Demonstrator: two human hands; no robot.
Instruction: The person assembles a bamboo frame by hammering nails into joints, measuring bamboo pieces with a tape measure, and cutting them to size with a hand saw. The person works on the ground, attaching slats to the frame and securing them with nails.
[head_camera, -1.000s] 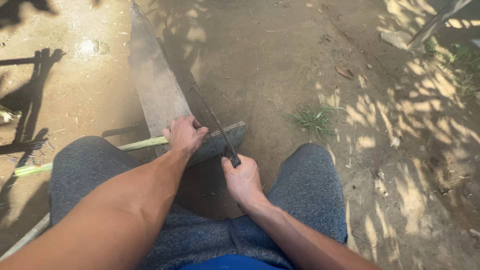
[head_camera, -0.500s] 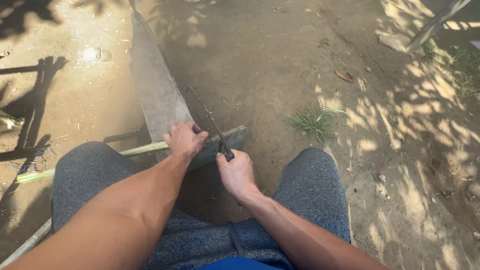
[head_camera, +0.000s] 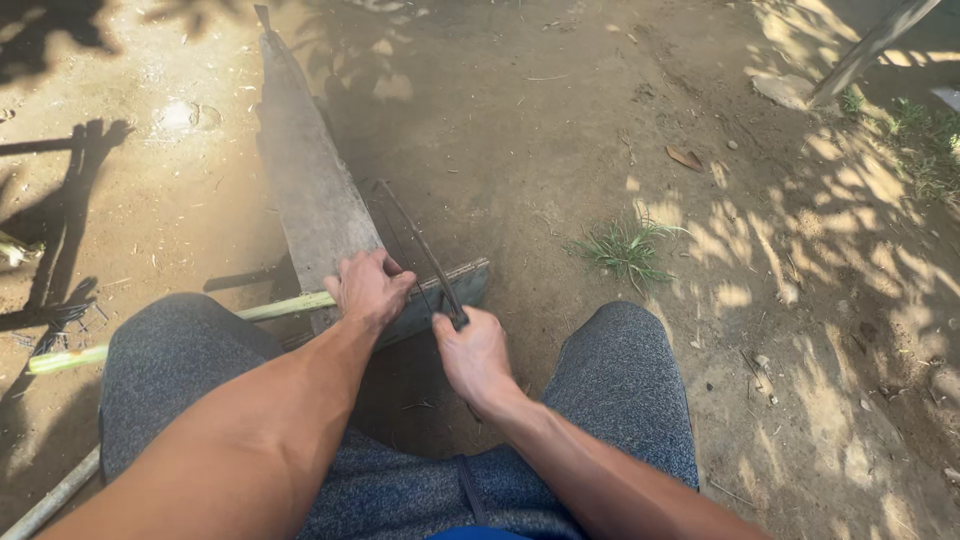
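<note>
The ground (head_camera: 620, 120) is brown dirt with sun spots and leaf shadows on it. A person sits low, and two knees in grey pants (head_camera: 180, 370) show at the bottom. A long grey board (head_camera: 305, 190) lies on the dirt between the knees and runs away from the person. Its near end sits just in front of the hands. A green stick (head_camera: 150, 335) lies across under the board and pokes out to the left, past the left knee. A small bunch of grass (head_camera: 625, 245) grows to the right of the board, well apart from it. The left hand (head_camera: 368, 288) is closed over the near end of the board and presses down on it. The right hand (head_camera: 475, 355) is shut tight around the handle of a long thin knife (head_camera: 420, 245). The knife lies flat on the board, with its tip pointing away from the person. A dry leaf (head_camera: 685, 157) lies far off on the dirt.
</note>
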